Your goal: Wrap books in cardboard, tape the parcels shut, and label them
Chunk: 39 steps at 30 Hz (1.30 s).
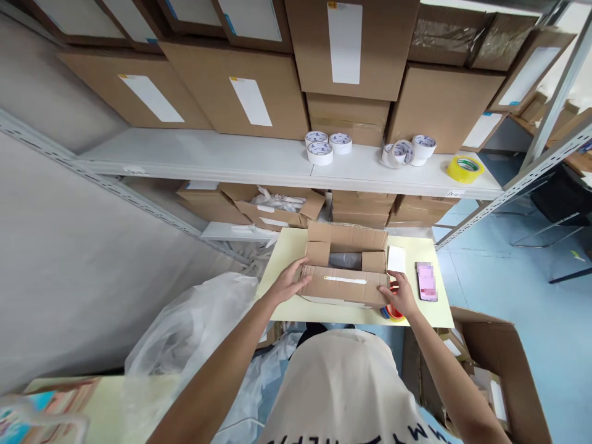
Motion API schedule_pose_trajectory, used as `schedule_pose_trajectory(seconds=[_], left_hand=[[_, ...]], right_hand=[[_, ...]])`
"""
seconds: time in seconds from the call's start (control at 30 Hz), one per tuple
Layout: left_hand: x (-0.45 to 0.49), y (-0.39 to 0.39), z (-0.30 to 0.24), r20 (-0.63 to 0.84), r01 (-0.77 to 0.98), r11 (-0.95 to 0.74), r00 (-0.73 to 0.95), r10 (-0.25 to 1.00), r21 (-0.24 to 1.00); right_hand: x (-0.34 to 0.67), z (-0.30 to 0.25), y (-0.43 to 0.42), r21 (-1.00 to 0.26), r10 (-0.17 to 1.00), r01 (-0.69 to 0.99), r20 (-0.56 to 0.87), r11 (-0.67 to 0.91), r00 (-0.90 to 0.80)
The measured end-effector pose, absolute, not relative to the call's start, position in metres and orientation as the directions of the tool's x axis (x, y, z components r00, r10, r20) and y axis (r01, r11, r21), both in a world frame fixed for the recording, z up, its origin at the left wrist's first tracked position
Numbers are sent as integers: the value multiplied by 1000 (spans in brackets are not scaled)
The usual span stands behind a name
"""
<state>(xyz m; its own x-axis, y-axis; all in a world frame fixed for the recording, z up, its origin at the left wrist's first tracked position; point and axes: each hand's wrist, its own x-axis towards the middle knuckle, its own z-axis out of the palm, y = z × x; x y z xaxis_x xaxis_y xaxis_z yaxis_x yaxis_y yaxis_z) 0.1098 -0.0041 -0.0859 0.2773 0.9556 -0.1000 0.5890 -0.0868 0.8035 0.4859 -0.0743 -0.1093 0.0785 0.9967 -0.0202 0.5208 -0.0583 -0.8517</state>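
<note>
An open cardboard box [345, 288] sat on the pale yellow table [283, 246], just right of the frame's center, its flaps standing up. The left hand [292, 280] was clamped on the box's left end, thumb on the front face and fingers slightly spread around the corner. The right hand [401, 295] was clamped on the right end in the same manner, its thumb low on the front. Inside the box lay a dark grey item [345, 261], partly hidden by the flaps. Colored tape rolls [394, 314], red, yellow and blue, lay beneath the right hand, partly covered. Right of the box were a white card [396, 258] and a phone [426, 282]. Above the table, a shelf [222, 154] bore white tape rolls [320, 153] and a yellow one. Below that shelf, left of center, an open carton [274, 217] held crumpled whitish plastic [277, 200]. At lower right, a large carton [504, 357] contained smaller boxes [491, 390].
</note>
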Motion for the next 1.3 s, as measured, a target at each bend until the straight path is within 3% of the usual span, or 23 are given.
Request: schedule_pose_trajectory(seconds=[0.13, 0.37, 0.5, 0.63, 0.77, 0.9, 1.07, 1.17, 1.3], left_hand=[[117, 4, -95, -20, 670, -115, 190, 982, 733], [130, 11, -93, 147, 765, -310, 277, 950, 565], [130, 10, -93, 133, 741, -276, 248, 960, 612], [127, 3, -97, 151, 688, -240, 187, 971, 685], [124, -10, -111, 159, 599, -139, 21, 987, 789], [122, -16, -123, 149, 471, -59, -156, 976, 880], [127, -8, -121, 22, 541, 27, -82, 996, 841], [127, -6, -120, -59, 578, 87, -68, 996, 811], [118, -4, -123, -36, 619, 90, -99, 994, 780]], right_hand=[[482, -119, -67, -869, 989, 483, -44, -108, 143], [485, -100, -12, -944, 998, 331, 23, 1, 63], [485, -90, 9, -958, 999, 284, 16, 28, -43], [486, -91, 8, -909, 992, 405, 67, 103, -103], [487, -97, 3, -827, 984, 534, 136, 178, -119], [490, -107, -15, -819, 991, 561, 71, 123, -114], [477, -123, -48, -867, 999, 498, -39, -16, -36], [457, -129, -50, -885, 998, 464, -11, -41, 68], [435, -125, -26, -870, 988, 492, 48, -32, 149]])
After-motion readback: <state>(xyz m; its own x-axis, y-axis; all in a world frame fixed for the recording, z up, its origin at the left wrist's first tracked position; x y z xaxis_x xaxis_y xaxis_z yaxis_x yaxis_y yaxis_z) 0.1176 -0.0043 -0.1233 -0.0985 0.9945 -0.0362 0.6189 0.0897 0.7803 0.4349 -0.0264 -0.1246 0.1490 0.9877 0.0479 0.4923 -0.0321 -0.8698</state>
